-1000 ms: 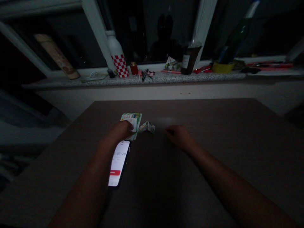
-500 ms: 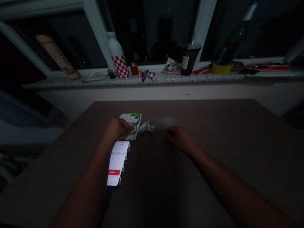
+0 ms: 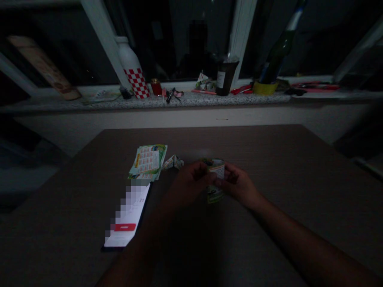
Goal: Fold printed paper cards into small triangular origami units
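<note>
A printed paper sheet (image 3: pixel 216 193), green and white, is held between my two hands over the middle of the table. Its upper part curves over. My left hand (image 3: pixel 196 179) pinches it from the left, while my right hand (image 3: pixel 239 183) grips its right edge with thumb and fingers. Left of my hands lies a small folded paper piece (image 3: pixel 172 162) with the same kind of print. Beside that rests a stack of printed sheets (image 3: pixel 149 161), slightly fanned. A lit phone (image 3: pixel 127 223) lies nearer to me, partly blurred out by pixel blocks.
The brown table (image 3: pixel 269 151) reaches to a wall under a granite windowsill (image 3: pixel 191 100). Along the sill stand a checkered white bottle (image 3: pixel 136 75), a small red jar (image 3: pixel 156 87), a dark cup (image 3: pixel 226 77), a green bottle (image 3: pixel 279 48) in yellow tape (image 3: pixel 265 87), and a leaning tube (image 3: pixel 48 69).
My left hand has left the stack and moved right, bringing a sheet to the middle. My right hand has closed on that sheet. The view has shifted slightly right.
</note>
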`<state>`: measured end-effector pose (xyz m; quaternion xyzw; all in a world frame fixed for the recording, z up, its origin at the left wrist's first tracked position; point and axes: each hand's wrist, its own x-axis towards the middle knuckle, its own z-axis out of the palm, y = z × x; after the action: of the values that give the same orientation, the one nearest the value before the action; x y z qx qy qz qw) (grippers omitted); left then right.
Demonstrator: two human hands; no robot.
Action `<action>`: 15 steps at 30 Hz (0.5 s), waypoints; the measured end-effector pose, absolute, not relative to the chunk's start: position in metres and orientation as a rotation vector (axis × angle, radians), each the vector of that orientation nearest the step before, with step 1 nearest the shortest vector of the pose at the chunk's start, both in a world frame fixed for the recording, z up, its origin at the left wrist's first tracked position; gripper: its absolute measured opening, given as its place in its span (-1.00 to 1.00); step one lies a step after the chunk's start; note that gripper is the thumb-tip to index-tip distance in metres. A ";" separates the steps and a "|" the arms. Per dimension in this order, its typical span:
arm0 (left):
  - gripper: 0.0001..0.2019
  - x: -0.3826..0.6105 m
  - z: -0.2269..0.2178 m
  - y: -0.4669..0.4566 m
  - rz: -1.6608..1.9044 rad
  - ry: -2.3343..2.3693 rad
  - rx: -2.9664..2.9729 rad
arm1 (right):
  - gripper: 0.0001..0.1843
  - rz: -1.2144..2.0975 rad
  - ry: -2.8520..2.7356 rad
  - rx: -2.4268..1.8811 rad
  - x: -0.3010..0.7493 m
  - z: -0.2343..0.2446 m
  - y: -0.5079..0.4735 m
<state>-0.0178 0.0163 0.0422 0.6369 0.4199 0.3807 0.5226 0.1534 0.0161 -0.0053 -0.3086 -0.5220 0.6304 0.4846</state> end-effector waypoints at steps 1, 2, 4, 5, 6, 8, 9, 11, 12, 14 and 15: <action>-0.86 -0.015 0.038 0.016 0.901 1.009 1.492 | -0.63 1.538 -1.233 -0.784 0.157 -0.006 0.013; -0.84 -0.013 0.034 0.016 0.910 1.039 1.462 | -0.64 1.533 -1.197 -0.824 0.159 -0.008 0.011; -0.80 -0.012 0.028 0.015 0.997 1.161 1.425 | -0.64 1.507 -1.125 -0.896 0.163 -0.011 0.007; -0.76 -0.013 0.026 0.015 1.050 1.228 1.417 | -0.63 1.495 -1.098 -0.924 0.165 -0.012 0.006; -0.73 -0.014 0.023 0.014 1.085 1.271 1.403 | -0.63 1.487 -1.079 -0.946 0.166 -0.014 0.006; -0.70 -0.015 0.016 0.014 1.078 1.256 1.337 | -0.63 1.479 -1.067 -0.978 0.167 -0.017 0.005; -0.70 -0.014 0.012 0.014 1.044 1.213 1.286 | -0.63 1.479 -1.070 -0.988 0.167 -0.018 0.004; -0.71 -0.012 0.004 0.014 0.978 1.132 1.203 | -0.63 1.479 -1.076 -0.999 0.167 -0.020 0.003; -0.73 -0.011 0.000 0.014 0.956 1.101 1.178 | -0.63 1.482 -1.076 -0.999 0.167 -0.021 0.003; -0.75 -0.008 -0.007 0.013 0.944 1.068 1.156 | -0.63 1.490 -1.075 -0.999 0.167 -0.023 0.001; -0.76 -0.007 -0.010 0.012 0.947 1.062 1.153 | -0.64 1.494 -1.074 -1.005 0.167 -0.023 0.001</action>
<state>-0.0073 0.0122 -0.0101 0.4991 0.4598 0.4101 0.6093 0.1668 0.0009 -0.0231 -0.4153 -0.4440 0.6175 0.4991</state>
